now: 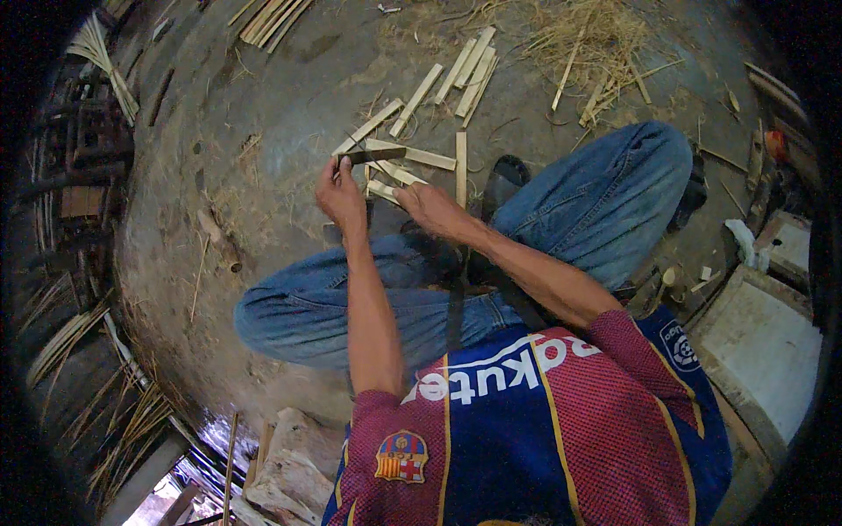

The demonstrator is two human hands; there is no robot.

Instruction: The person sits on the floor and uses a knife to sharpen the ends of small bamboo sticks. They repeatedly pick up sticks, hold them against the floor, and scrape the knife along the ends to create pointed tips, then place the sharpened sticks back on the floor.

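I sit cross-legged on the ground with both hands close together ahead of my shins. My left hand (340, 200) is closed around the near end of a dark, flat blade (379, 156), which points to the right over pale slats. In my right hand (431, 210) the fingers are closed on a pale bamboo strip (382, 189); its far end shows just below the blade. Another pale slat (421, 157) lies beyond the hands, and one more slat (461, 168) lies to their right. The fingertips of the right hand are partly hidden.
Several cut slats (474, 66) lie farther out, near a heap of shavings (588, 39). A bundle of strips (270, 19) is at the far left. A short stick (219, 239) lies left of my knee. A pale board (754, 342) stands at my right.
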